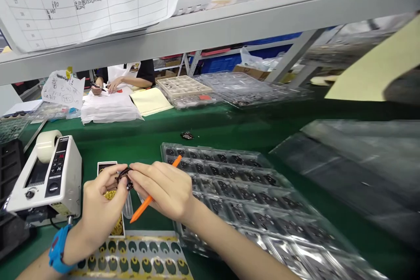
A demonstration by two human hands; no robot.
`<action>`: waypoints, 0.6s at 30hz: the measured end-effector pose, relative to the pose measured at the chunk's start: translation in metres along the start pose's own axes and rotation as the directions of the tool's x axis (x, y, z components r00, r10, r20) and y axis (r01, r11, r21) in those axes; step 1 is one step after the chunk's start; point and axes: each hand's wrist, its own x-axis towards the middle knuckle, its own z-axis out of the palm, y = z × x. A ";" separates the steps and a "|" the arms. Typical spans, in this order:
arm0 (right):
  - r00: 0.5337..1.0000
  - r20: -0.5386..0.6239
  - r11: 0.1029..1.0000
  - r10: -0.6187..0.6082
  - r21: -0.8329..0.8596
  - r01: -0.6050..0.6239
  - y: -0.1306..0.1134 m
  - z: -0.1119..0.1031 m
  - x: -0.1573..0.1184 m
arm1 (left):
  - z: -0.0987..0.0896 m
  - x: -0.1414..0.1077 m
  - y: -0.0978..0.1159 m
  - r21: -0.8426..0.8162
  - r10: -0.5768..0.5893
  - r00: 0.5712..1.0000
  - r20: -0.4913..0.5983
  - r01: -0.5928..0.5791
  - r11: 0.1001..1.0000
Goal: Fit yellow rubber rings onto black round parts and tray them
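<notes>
Between its thumb and fingers my left hand [102,203] pinches a small dark ring-shaped part [123,176]. My right hand [166,188] is closed around an orange pen-like stick [141,210] that slants down to the left, and its fingertips meet the part too. Beneath the hands stands a white box [123,232] with small yellow pieces [117,226], partly hidden by my left hand. Below lies a sheet of oval stickers [133,249]. A clear compartment tray [243,210] full of dark parts extends to the right, partly behind my right forearm.
A white tape dispenser [59,175] stands at the left. Another dark part [187,135] lies on the green table [138,138]. Clear sheets or trays [354,175] are at right. A grey shelf beam [210,33] crosses overhead. Across the table, a person's hands [106,86] hold a pen over papers.
</notes>
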 end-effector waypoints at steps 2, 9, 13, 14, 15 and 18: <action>1.000 0.013 1.000 0.009 0.014 -0.009 -0.001 -0.001 0.000 | 0.000 -0.001 -0.001 0.038 0.014 1.000 -0.013 -0.013 0.999; 0.998 0.009 0.998 0.065 0.006 -0.065 -0.006 -0.002 0.001 | 0.003 -0.005 -0.002 0.046 0.022 0.999 -0.038 -0.020 0.999; 0.999 0.000 0.999 0.052 -0.008 -0.052 -0.008 -0.001 0.000 | 0.004 -0.006 -0.002 0.010 -0.018 0.998 -0.057 0.019 1.000; 0.999 -0.003 0.999 0.048 -0.011 -0.048 -0.008 0.000 0.000 | 0.005 -0.006 -0.002 -0.002 -0.031 0.998 -0.059 0.031 1.000; 0.999 -0.004 0.999 0.050 -0.015 -0.050 -0.008 0.000 0.000 | 0.005 -0.006 -0.002 -0.017 -0.043 0.997 -0.059 0.042 0.999; 0.997 -0.013 0.997 0.081 -0.017 -0.081 -0.009 -0.001 0.001 | 0.007 -0.006 -0.004 -0.067 -0.055 0.996 -0.063 0.051 0.996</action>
